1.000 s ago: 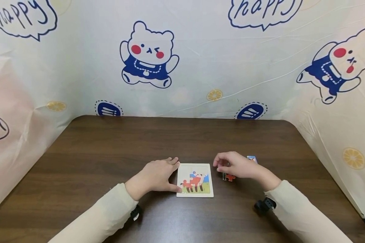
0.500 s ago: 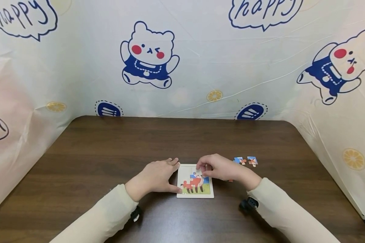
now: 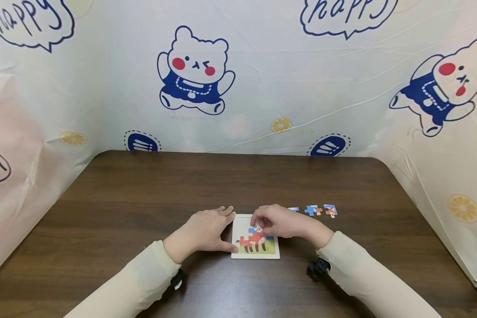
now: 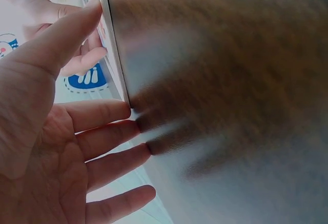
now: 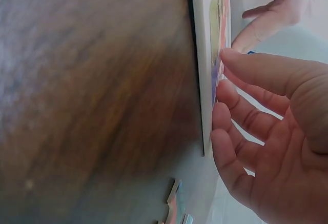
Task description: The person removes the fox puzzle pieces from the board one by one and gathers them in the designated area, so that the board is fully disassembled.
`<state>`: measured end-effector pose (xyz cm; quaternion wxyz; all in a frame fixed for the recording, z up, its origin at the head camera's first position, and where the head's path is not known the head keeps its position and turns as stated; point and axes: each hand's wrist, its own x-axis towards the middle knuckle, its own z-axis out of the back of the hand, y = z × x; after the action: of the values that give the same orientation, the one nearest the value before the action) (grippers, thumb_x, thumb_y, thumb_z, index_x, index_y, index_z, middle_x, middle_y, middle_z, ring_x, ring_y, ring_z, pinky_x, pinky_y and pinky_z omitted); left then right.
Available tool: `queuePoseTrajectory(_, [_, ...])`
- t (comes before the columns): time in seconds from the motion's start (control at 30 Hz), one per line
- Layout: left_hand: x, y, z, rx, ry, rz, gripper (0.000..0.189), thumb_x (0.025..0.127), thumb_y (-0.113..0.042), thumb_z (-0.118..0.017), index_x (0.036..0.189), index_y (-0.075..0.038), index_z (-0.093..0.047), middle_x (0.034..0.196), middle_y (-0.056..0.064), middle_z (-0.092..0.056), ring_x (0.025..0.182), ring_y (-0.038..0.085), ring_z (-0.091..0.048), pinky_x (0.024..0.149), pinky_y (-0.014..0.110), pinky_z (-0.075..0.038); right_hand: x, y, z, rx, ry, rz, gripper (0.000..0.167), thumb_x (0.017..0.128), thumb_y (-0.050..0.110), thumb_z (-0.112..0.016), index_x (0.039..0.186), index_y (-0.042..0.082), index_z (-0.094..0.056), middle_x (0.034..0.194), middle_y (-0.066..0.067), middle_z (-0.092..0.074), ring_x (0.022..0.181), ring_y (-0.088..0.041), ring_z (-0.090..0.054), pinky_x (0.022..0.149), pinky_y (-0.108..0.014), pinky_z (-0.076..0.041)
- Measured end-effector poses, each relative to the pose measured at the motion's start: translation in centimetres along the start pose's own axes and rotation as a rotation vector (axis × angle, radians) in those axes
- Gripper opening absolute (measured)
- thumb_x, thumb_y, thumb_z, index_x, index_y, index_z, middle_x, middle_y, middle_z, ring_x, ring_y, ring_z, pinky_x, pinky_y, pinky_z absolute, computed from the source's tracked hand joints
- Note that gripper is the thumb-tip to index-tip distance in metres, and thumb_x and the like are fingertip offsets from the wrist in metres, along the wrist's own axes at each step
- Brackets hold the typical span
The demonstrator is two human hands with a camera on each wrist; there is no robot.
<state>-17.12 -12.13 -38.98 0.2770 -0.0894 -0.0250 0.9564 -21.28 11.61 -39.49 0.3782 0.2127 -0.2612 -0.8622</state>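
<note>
A small jigsaw puzzle tray (image 3: 276, 255) with a pale frame lies on the table, partly filled with pieces picturing a red, fox-like animal. My left hand (image 3: 200, 232) steadies its left side, thumb at the lower corner and straight fingers spread along the edge. Above the upper right of the tray is my right hand (image 3: 282, 221), its thumb and fingers bent down onto the picture. In the right wrist view, that thumb tip meets the puzzle pieces (image 5: 222, 37). I cannot tell whether a piece is pinched between the right fingertips.
Loose puzzle pieces (image 3: 313, 210) with blue and orange print lie right of the tray; one is partly behind the right hand. The brown table (image 3: 238, 181) ends at a cartoon-printed curtain (image 3: 254, 97). A black band (image 3: 319, 268) sits on the right wrist.
My right hand has moved left from beside the loose pieces to over the tray, uncovering more of them. The left hand and the tray stay where they were.
</note>
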Motion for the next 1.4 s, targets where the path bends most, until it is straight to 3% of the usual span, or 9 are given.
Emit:
queuePoseTrajectory(0.43, [0.05,-0.09,0.14,-0.005,0.016,0.011,0.092,0.075,-0.065,-0.075,0.142,-0.006,-0.054,0.152,0.010,-0.049,0.138,0.029,-0.051,0.100,0.049,-0.051,0.12,-0.03,-0.24,-0.012,0.006,0.004,0.019,0.089,0.002,-0.071,0.105,0.008,-0.063,0.084,-0.003,-0.054,0.070,-0.007,-0.046,0.064,-0.019,-0.041])
queuePoseTrajectory(1.13, [0.29,0.02,0.26,0.007,0.033,0.009,0.092,0.077,-0.067,-0.072,0.144,-0.008,-0.053,0.154,0.010,-0.047,0.140,0.027,-0.049,0.102,0.048,-0.050,0.44,-0.26,-0.11,0.157,-0.028,-0.012,0.013,0.093,0.002,-0.066,0.101,0.010,-0.062,0.083,0.003,-0.056,0.077,-0.010,-0.053,0.071,-0.022,-0.047])
queuePoseTrajectory(1.4, [0.26,0.05,0.28,0.003,0.029,0.011,0.093,0.076,-0.067,-0.073,0.144,-0.007,-0.053,0.153,0.010,-0.048,0.139,0.028,-0.049,0.101,0.048,-0.050,0.45,0.03,-0.20,0.198,-0.044,0.035,0.011,0.093,0.001,-0.065,0.100,0.010,-0.062,0.083,0.002,-0.056,0.079,-0.009,-0.053,0.074,-0.023,-0.048])
